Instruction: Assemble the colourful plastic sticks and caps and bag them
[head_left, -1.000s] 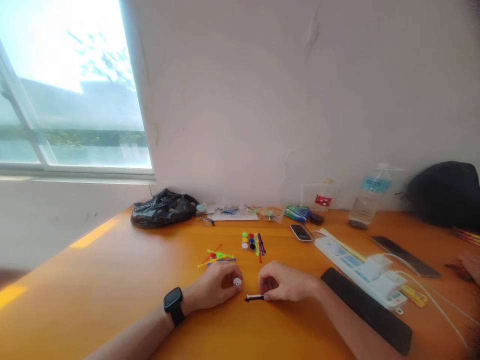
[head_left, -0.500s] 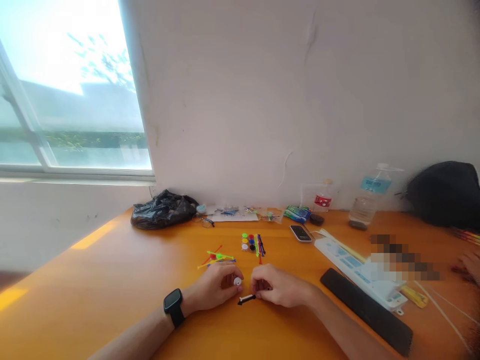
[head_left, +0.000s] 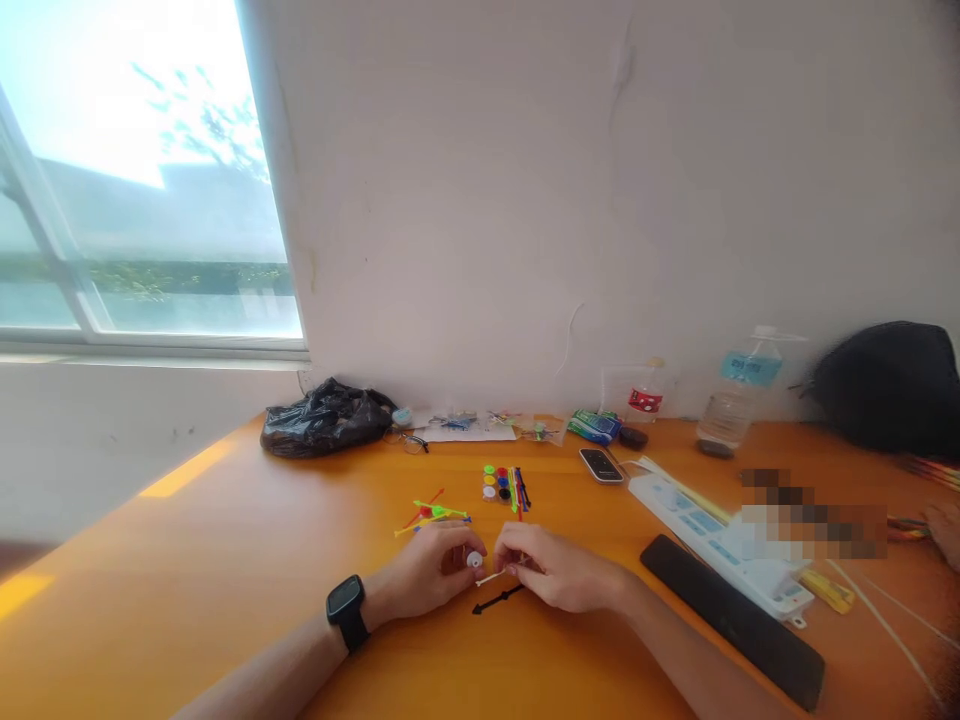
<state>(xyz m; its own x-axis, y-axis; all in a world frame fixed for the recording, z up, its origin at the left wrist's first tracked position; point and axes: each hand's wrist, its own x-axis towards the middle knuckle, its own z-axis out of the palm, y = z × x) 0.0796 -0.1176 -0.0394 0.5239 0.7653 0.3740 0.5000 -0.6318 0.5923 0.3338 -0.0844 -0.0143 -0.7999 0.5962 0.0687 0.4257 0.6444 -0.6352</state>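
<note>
Between the thumb and fingers of my left hand (head_left: 442, 565) is a small white round plastic disc (head_left: 474, 560) with a dark hole in its middle. My right hand (head_left: 544, 568) pinches a thin white plastic arrow (head_left: 491, 579), its free end pointing left below the disc. A black plastic arrow (head_left: 495, 602) lies on the table under my right hand, its right end hidden there. Beyond my left hand lie crossed coloured arrows with red and green discs (head_left: 438, 512). Farther off are rows of coloured discs (head_left: 490, 482) beside a bundle of arrows (head_left: 519, 488).
A black bag (head_left: 330, 418), eyeglasses (head_left: 415, 443) and small plastic packets (head_left: 540, 430) lie along the wall. To the right are a phone (head_left: 601, 465), a white power strip (head_left: 705, 535), a long black object (head_left: 739, 620) and a water bottle (head_left: 727, 410). Another person's hand (head_left: 943, 530) shows at the right edge.
My right hand has lifted the white arrow off the black one and brought it left, nearer the disc. The black arrow stays on the table. My left hand has barely moved.
</note>
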